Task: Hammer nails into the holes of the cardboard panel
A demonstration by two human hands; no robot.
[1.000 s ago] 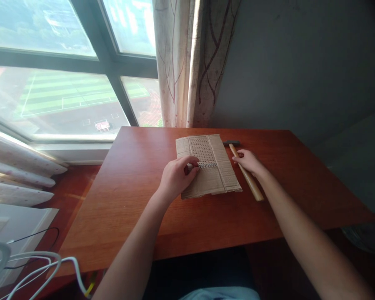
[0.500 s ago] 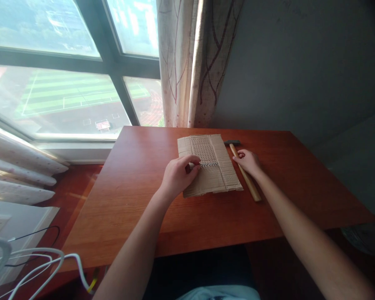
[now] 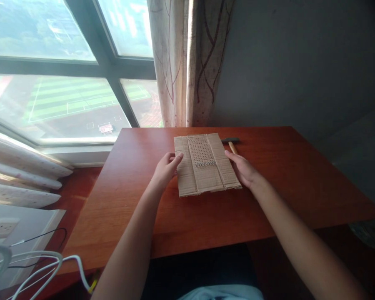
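A flat piece of cardboard with a grid of small holes in its middle lies on the red-brown wooden table. My left hand rests at the cardboard's left edge, fingers stretched out and touching it. My right hand lies at the cardboard's right edge, fingers extended flat, covering most of a wooden-handled hammer. Only the hammer's dark head and the top of its handle show beyond my fingers.
A window runs along the left behind the table, with a patterned curtain at the corner and a grey wall to the right. White cables and a wall socket sit at lower left.
My left hand has let go of the cardboard's middle and slid to its left edge, opening. My right hand has flattened over the hammer handle beside the right edge.
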